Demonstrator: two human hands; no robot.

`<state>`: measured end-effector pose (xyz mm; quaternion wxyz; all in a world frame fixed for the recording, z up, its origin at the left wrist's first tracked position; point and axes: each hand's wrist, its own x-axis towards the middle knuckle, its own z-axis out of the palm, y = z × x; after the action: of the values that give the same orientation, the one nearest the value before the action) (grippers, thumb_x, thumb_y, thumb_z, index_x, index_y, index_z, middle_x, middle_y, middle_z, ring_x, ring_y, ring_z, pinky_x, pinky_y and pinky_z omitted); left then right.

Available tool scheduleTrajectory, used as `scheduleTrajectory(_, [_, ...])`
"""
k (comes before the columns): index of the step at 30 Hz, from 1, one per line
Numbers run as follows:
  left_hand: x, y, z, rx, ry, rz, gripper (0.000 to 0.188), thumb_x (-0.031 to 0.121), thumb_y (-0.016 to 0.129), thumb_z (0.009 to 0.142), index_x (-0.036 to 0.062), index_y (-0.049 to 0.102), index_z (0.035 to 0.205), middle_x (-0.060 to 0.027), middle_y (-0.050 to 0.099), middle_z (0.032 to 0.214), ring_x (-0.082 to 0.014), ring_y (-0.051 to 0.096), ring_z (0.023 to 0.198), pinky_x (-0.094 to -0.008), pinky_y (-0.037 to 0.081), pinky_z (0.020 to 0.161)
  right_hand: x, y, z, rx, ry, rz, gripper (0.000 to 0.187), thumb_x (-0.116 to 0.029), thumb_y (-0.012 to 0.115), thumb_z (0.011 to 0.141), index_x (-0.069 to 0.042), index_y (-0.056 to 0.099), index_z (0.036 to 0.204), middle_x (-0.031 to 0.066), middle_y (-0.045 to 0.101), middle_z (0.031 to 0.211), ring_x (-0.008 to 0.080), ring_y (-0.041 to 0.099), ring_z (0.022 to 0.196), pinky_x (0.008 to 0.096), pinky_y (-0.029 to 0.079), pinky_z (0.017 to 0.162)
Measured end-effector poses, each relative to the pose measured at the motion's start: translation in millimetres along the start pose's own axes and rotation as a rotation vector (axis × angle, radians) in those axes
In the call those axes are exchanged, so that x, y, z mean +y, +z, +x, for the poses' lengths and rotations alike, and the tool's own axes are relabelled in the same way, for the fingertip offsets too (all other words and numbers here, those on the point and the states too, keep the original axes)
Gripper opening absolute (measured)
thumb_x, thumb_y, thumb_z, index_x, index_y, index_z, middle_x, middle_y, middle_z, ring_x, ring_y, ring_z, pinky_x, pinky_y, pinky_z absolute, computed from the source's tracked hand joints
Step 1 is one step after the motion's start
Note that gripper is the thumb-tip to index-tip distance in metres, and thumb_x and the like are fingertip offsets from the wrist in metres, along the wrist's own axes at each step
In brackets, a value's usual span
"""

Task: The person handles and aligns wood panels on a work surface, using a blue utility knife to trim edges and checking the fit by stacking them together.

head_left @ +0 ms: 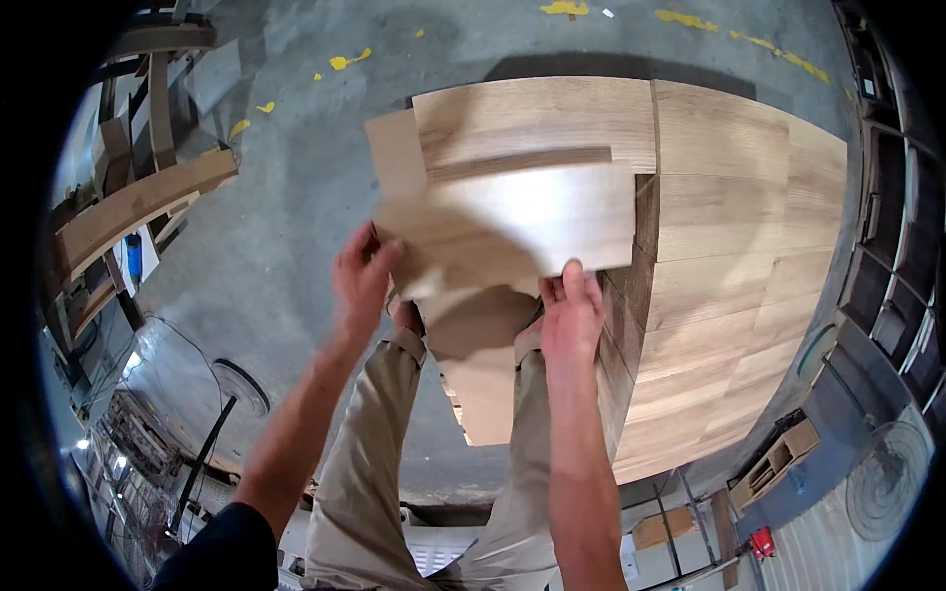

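Note:
A pale wood-grain board (542, 212) spans the space between my hands, tilted so that light glares off its right half. My left hand (363, 276) grips its near left corner, thumb on top. At the near right edge, my right hand (574, 303) pinches it with the thumb on the face; the fingers underneath are partly hidden. Beneath and beyond it lie matching wood-grain boards (532, 118) in a low stack. A brown cardboard sheet (483, 345) shows between my legs, and another cardboard piece (396, 148) sticks out at the stack's far left corner.
Rows of stacked wood-grain boards (724, 217) fill the right side, with a darker gap beside them. Wooden beams (148, 212) stand at the left. A round-based stand (241, 386) and a cable are on the grey floor (296, 148). Dark racking (892, 187) lines the far right.

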<state>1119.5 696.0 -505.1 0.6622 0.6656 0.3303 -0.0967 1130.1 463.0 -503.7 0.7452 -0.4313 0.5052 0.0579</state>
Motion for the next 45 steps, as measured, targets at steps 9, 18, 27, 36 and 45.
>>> scheduleTrajectory(9, [37, 26, 103, -0.034, 0.065, 0.231, 0.031, 0.011, 0.059, 0.083, -0.0018, 0.062, 0.111, -0.0025, 0.064, 0.095, -0.0087, 0.054, 0.087, -0.025, 0.043, 0.082, -48, 79, 67, 0.083, -0.057, -0.391, 0.022, -0.018, 0.066, 0.087, -0.001, 0.058, 0.075, 0.006, 0.06, 0.066, 0.0127, 0.056, 0.056, 0.0247, 0.045, 0.05])
scheduleTrajectory(18, [33, 43, 113, -0.019, 0.043, 0.337, 0.029, 0.012, 0.059, 0.084, 0.0002, 0.064, 0.11, -0.0013, 0.065, 0.093, -0.0088, 0.055, 0.084, -0.0252, 0.044, 0.08, -61, 69, 84, 0.044, -0.011, -0.528, 0.023, -0.025, 0.066, 0.087, -0.005, 0.062, 0.078, 0.0044, 0.064, 0.068, 0.0109, 0.06, 0.056, 0.0223, 0.045, 0.048])
scheduleTrajectory(27, [49, 50, 106, -0.023, 0.167, 0.505, 0.025, 0.016, 0.059, 0.084, 0.0016, 0.063, 0.104, -0.0047, 0.063, 0.084, -0.011, 0.054, 0.077, -0.0275, 0.044, 0.07, -60, 68, 85, 0.046, -0.002, -0.501, 0.022, -0.024, 0.067, 0.086, -0.006, 0.062, 0.075, 0.0036, 0.063, 0.067, 0.0104, 0.058, 0.053, 0.0216, 0.043, 0.047])
scheduleTrajectory(36, [36, 52, 108, 0.15, 0.323, 0.594, 0.062, 0.025, 0.072, 0.075, 0.0037, 0.049, 0.128, -0.0194, 0.048, 0.122, -0.0312, 0.048, 0.109, -0.0391, 0.042, 0.09, -62, 68, 87, 0.093, -0.183, -0.548, 0.024, -0.02, 0.067, 0.086, -0.001, 0.061, 0.074, 0.0046, 0.06, 0.063, 0.0104, 0.053, 0.049, 0.0233, 0.041, 0.045])
scheduleTrajectory(45, [60, 58, 115, -0.282, 0.821, 1.382, 0.122, 0.035, 0.085, 0.044, 0.0149, 0.021, 0.146, -0.0238, 0.019, 0.146, -0.0419, 0.02, 0.135, -0.053, 0.012, 0.114, -72, 68, 92, 0.112, -0.219, -0.673, 0.025, -0.024, 0.066, 0.086, 0.0, 0.062, 0.078, 0.0044, 0.06, 0.065, 0.0115, 0.055, 0.053, 0.0238, 0.043, 0.049])
